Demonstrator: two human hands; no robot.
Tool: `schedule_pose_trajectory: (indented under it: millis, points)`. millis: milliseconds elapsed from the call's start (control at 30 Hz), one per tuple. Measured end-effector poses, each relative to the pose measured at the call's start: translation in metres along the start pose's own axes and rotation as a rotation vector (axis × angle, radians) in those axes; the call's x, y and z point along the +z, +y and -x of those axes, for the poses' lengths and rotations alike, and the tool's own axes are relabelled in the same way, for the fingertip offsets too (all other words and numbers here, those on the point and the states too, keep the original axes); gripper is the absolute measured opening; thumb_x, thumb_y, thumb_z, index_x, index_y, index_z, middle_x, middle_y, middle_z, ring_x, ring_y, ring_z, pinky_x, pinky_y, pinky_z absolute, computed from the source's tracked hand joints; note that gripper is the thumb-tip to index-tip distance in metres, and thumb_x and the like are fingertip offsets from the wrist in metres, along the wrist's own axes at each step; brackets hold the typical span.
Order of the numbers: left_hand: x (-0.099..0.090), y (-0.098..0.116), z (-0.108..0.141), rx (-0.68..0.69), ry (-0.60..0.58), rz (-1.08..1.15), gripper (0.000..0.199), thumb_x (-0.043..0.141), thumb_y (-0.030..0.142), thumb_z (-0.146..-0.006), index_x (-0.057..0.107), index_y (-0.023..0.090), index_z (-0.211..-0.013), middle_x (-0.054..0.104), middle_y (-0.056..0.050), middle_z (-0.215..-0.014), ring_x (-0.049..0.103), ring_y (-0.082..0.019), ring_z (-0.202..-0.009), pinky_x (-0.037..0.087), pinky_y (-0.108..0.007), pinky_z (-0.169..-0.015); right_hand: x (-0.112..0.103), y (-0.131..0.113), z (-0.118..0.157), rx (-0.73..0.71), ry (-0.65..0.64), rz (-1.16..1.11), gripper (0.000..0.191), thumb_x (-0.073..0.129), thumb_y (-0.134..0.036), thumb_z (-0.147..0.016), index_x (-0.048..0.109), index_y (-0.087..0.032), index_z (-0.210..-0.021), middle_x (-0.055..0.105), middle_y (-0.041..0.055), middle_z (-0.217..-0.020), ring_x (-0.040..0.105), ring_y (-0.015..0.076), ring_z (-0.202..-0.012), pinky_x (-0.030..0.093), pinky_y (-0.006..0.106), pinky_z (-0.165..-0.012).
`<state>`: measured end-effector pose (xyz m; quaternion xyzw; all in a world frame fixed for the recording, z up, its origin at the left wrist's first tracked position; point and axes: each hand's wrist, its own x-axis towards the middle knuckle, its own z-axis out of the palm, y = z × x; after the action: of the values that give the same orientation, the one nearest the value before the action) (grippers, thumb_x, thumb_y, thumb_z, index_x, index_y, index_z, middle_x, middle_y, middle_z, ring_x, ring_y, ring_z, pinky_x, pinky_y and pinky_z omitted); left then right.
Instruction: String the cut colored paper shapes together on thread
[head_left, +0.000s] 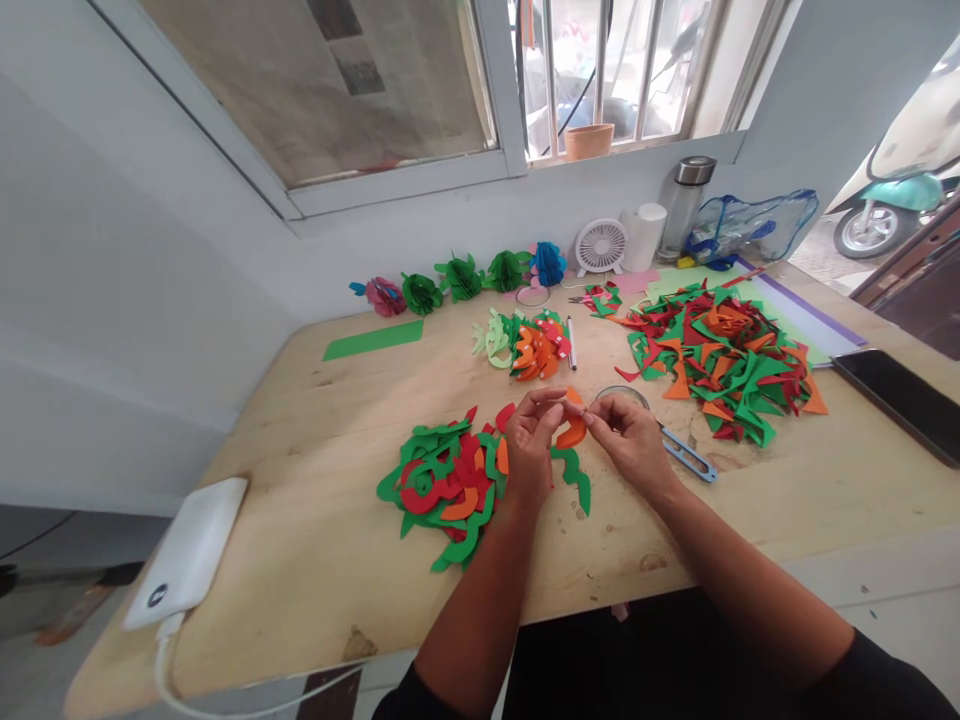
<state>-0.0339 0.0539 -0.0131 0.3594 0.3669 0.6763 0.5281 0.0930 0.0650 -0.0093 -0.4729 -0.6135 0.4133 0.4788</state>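
Note:
My left hand point(534, 440) is closed on a curved orange paper cutout point(571, 434), held just above the table. My right hand point(626, 440) pinches at the cutout's right edge; what lies between its fingertips is too small to make out. A pile of red, green and orange paper cutouts point(442, 480) lies left of my left hand and partly behind it. Below the fingers rests a wavy green paper cutout point(576, 480). Behind my right hand shows part of a clear ring point(622, 392), and beside its wrist a blue utility knife point(686, 452).
Sorted cutouts point(540, 350) and a marker point(572, 343) lie beyond my hands. A heap of paper scraps point(735, 360) and a phone point(900, 400) are at right. Folded paper turtles point(460, 278) and a small fan point(601, 246) stand along the wall. A white power bank point(191, 550) lies left.

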Motion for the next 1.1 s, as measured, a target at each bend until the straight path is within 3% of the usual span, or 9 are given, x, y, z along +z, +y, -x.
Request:
schedule_pose_trajectory:
  millis: [200, 367, 600, 767, 967, 1100]
  points:
    - [0.003, 0.004, 0.002, 0.044, 0.020, -0.025, 0.018, 0.068, 0.032, -0.074, 0.067, 0.019, -0.087, 0.069, -0.005, -0.084, 0.066, -0.017, -0.076, 0.050, -0.034, -0.080, -0.004, -0.008, 0.002, 0.000, -0.058, -0.100, 0.020, 0.060, -0.036, -0.076, 0.054, -0.020, -0.066, 0.050, -0.0011, -0.060, 0.043, 0.0118, -0.056, 0.033, 0.024, -0.049]
    - [0.012, 0.012, 0.008, 0.091, 0.058, -0.086, 0.015, 0.066, 0.028, -0.075, 0.066, 0.020, -0.088, 0.068, -0.003, -0.077, 0.064, -0.014, -0.064, 0.049, -0.030, -0.070, -0.007, -0.002, -0.003, 0.043, 0.036, -0.191, 0.024, 0.058, -0.041, -0.077, 0.053, -0.019, -0.070, 0.047, -0.0023, -0.060, 0.040, 0.0103, -0.054, 0.033, 0.024, -0.050]
    - [0.019, 0.015, 0.015, 0.141, 0.005, -0.130, 0.020, 0.066, 0.025, -0.075, 0.062, 0.021, -0.095, 0.068, -0.002, -0.073, 0.062, -0.013, -0.060, 0.049, -0.030, -0.068, -0.004, 0.012, -0.007, 0.121, 0.064, -0.240, 0.031, 0.061, -0.037, -0.075, 0.052, -0.020, -0.100, 0.059, 0.0004, -0.079, 0.052, 0.0123, -0.066, 0.042, 0.025, -0.060]
    - [0.017, 0.013, 0.017, 0.143, -0.082, -0.212, 0.023, 0.063, 0.023, -0.078, 0.059, 0.022, -0.101, 0.068, -0.002, -0.076, 0.064, -0.015, -0.068, 0.049, -0.031, -0.075, -0.001, 0.013, -0.006, 0.119, 0.031, -0.274, 0.041, 0.061, -0.032, -0.074, 0.048, -0.021, -0.110, 0.055, -0.0039, -0.071, 0.051, 0.0111, -0.061, 0.040, 0.025, -0.058]
    - [0.009, -0.003, 0.008, 0.154, 0.082, -0.245, 0.031, 0.066, 0.020, -0.073, 0.060, 0.021, -0.104, 0.068, -0.005, -0.089, 0.064, -0.017, -0.086, 0.048, -0.029, -0.081, -0.003, 0.014, -0.007, 0.079, 0.075, -0.229, 0.040, 0.063, -0.032, -0.073, 0.049, -0.020, -0.108, 0.053, -0.0053, -0.066, 0.047, 0.0101, -0.056, 0.036, 0.024, -0.053]
    - [0.010, -0.005, 0.006, 0.074, 0.061, -0.290, 0.038, 0.063, 0.017, -0.074, 0.054, 0.020, -0.112, 0.069, -0.004, -0.086, 0.065, -0.014, -0.080, 0.050, -0.028, -0.076, -0.002, 0.016, -0.007, 0.037, 0.053, -0.148, 0.040, 0.062, -0.033, -0.074, 0.048, -0.020, -0.109, 0.057, -0.0039, -0.068, 0.052, 0.0118, -0.059, 0.041, 0.026, -0.057]
